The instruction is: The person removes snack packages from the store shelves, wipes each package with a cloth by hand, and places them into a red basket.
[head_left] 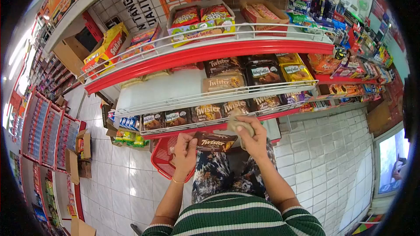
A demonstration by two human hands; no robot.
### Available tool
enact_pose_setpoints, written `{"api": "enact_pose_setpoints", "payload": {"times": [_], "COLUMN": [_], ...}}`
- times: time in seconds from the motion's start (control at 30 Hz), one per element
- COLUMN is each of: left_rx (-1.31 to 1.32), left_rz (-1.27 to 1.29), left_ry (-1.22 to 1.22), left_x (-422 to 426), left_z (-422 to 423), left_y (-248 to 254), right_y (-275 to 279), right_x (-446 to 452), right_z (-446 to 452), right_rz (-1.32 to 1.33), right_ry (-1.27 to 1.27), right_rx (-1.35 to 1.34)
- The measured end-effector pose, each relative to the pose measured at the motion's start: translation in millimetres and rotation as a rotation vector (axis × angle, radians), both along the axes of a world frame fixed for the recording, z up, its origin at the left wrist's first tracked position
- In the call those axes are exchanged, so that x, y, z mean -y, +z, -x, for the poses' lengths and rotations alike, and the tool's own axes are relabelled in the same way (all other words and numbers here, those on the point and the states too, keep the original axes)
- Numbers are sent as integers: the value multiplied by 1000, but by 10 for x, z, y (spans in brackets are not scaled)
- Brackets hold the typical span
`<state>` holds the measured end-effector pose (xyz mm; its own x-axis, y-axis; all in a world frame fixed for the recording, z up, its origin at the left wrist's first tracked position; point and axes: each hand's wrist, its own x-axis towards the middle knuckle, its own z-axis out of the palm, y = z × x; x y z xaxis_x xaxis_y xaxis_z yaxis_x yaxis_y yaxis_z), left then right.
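A brown Twister snack packet (215, 142) is pinched at its left end by my left hand (185, 152), above my lap. My right hand (254, 139) is closed on a crumpled beige cloth (235, 124), just past the packet's right end. Directly beyond my hands, the lower shelf row holds more brown Twister packets (207, 113) and dark Wafello packets (176, 117). On the tier above them lie stacked Twister packets (224, 82), a dark Wafello packet (264, 74) and yellow Wafello packets (295, 72).
Wire rails (262, 88) run along the shelf fronts. A red basket (162, 157) stands on the floor beside my left leg. Boxes of Beng-Beng (202, 35) fill part of the top shelf. Cardboard boxes (73, 166) and a red-framed rack (52, 126) are at left.
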<state>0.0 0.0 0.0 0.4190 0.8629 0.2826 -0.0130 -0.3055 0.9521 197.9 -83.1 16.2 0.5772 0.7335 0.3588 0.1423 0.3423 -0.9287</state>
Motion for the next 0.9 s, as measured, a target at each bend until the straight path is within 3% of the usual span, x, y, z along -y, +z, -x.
{"api": "enact_pose_setpoints", "payload": {"times": [0.07, 0.1, 0.17, 0.2, 0.3, 0.33, 0.4, 0.43, 0.47, 0.5, 0.57, 0.6, 0.63, 0.7, 0.73, 0.77, 0.9], "left_rx": [-51, -62, 85, 88, 51, 47, 390, 388, 492, 595, 598, 574, 546, 533, 403, 272, 183], "left_rz": [-83, -102, -142, -97, -110, -108, 221, 222, 284, 349, 339, 327, 314, 352, 230, 111, 95], "left_ry": [-34, -36, -10, 6, 66, 79, 9, 16, -12, -43, -29, 56, 145, 199, 257, 316, 524], "left_x": [53, 5, 71, 75, 53, 55, 63, 71, 80, 97, 147, 170, 179, 151, 125, 101, -27], "left_z": [-61, -71, -136, -110, 9, 36, 58, 44, 5, -39, -139, -196, -212, -147, -80, -3, 429], "left_y": [31, 37, 85, 59, 21, 24, 39, 27, -4, -47, -146, -174, -189, -198, -212, -238, -576], "right_y": [350, 291, 210, 110, -26, -157, -336, -376, -413, -427, -490, -534, -642, -674, -664, -660, -694], "right_x": [11, -80, -127, -113, -11, 29, 61, 80, 74, 45, -31, -63, -107, -59, -45, -29, 105], "right_z": [28, 64, 68, 37, -97, -124, -88, -62, 25, 144, 399, 515, 633, 713, 735, 733, 624], "right_rz": [25, 5, 197, 241, 262, 365, 394, 421, 384, 386, 301, 333, 278, 190, 203, 254, 398], "right_ry": [238, 233, 527, 600, 757, 835, 843, 833, 764, 764, 663, 717, 772, 834, 847, 818, 895], "right_rx": [259, 251, 210, 55, 95, -49, -103, -152, -392, -395, -904, -929, -1161, -1232, -1237, -1171, -929]}}
